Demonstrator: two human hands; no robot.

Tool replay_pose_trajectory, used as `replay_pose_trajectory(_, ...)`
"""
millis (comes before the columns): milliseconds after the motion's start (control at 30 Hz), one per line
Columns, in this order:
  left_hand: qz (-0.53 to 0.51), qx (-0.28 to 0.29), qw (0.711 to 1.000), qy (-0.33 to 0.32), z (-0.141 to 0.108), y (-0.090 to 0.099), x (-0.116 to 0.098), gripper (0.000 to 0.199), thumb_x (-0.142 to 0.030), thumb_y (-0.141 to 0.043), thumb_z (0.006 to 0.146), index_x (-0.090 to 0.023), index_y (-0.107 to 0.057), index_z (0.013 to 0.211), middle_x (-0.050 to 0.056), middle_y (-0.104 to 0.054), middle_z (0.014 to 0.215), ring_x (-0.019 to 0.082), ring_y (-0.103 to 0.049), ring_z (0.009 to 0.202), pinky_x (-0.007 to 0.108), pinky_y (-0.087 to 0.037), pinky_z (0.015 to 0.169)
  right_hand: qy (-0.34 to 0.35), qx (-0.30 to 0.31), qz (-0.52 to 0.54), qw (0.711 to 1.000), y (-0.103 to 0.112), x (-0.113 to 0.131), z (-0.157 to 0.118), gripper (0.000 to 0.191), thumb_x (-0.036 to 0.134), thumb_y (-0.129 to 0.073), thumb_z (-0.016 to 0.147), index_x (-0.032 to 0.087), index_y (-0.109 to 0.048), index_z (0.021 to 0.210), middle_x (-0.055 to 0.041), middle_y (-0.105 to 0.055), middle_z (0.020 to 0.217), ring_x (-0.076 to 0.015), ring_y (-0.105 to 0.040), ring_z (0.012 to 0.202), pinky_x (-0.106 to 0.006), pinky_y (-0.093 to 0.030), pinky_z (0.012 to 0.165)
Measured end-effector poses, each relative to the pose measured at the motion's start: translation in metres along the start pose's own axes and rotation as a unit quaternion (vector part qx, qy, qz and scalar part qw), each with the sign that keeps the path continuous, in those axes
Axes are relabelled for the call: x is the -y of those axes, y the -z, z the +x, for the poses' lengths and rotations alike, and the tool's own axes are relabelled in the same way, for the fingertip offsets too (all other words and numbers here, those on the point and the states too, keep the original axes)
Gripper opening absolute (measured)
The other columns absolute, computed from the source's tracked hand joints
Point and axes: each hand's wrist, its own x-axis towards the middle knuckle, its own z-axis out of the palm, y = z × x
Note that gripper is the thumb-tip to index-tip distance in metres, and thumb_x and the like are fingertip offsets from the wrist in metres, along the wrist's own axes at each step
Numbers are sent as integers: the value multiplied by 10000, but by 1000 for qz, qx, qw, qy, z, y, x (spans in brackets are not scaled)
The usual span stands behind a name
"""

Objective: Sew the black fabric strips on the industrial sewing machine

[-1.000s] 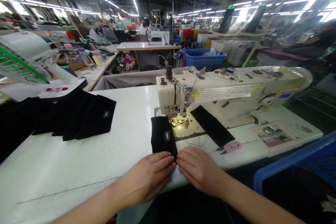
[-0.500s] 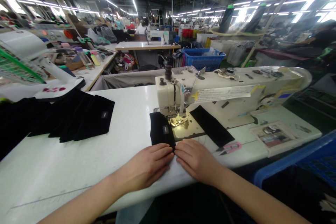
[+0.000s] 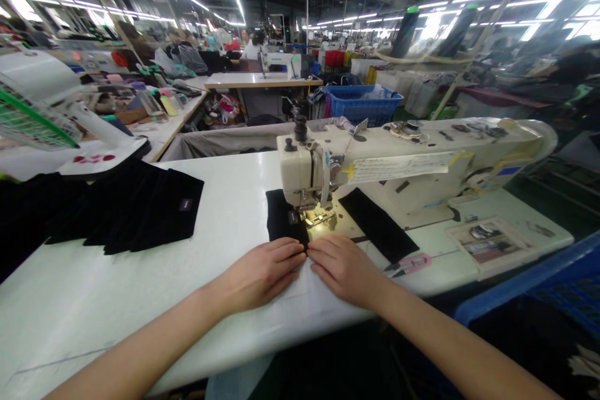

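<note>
A black fabric piece (image 3: 280, 219) with a small label lies under the lit needle area of the sewing machine (image 3: 300, 169). My left hand (image 3: 265, 270) has its fingers pressed together on the near end of that piece. Fingertips of my right hand (image 3: 347, 269) pinch the same end from the right, almost touching the left ones. Another black strip (image 3: 379, 225) rests on the machine bed to the right, beside pink-handled thread snips (image 3: 409, 264).
Overlapping black pieces (image 3: 140, 212) lie at the left of the table (image 3: 225, 200), near a white and green fan (image 3: 42, 100). A blue crate (image 3: 529, 281) stands at the lower right. Beyond the machine are a blue basket (image 3: 365, 103) and other workstations.
Both my hands and the labelled black piece have moved a little forward, away from me, so more of the piece is beside and beyond the needle.
</note>
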Motion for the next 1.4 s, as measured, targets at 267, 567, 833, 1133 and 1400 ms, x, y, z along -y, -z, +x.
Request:
replay_pose_trajectory(267,10,9,1000,18,4,3,15,311,-207,-465,1009,-145,-608,1278,143,-633,1269,255,-600,1194,442,-540,1030,-30,0,-7,1000,-3,-9,10,198,205,-548,978,129,-670,1115,-106,-661,1053,-248,-582,993,-420,-512,897)
replay_pose_trajectory(567,12,-5,1000,16,12,6,30,286,-222,-448,1018,-141,-634,1219,142,-645,1212,251,-612,1148,424,-559,978,-65,5,-44,997,-5,-16,24,128,201,-625,936,172,-693,1040,-79,-631,934,-244,-567,928,-391,-493,833)
replay_pose_trajectory(833,16,1,999,32,16,6,46,296,-208,-443,1015,-133,-628,1232,147,-624,1231,251,-596,1157,429,-539,1003,-82,14,-81,993,-9,-20,30,154,222,-619,945,170,-692,1070,-78,-627,908,-255,-568,908,-386,-477,800)
replay_pose_trajectory(1133,34,-1,999,38,22,9,57,301,-220,-437,1014,-102,-635,1208,153,-627,1228,256,-592,1161,416,-530,1017,-87,16,-86,992,-5,-17,26,166,209,-643,929,150,-688,1077,-81,-624,930,-250,-547,914,-389,-461,823)
replay_pose_trajectory(1400,27,-24,999,30,23,7,62,303,-232,-430,1015,-142,-647,1207,140,-640,1221,253,-603,1148,421,-538,1009,-90,44,-74,992,3,-4,13,129,214,-605,951,154,-656,1053,-74,-603,949,-247,-530,928,-398,-442,856)
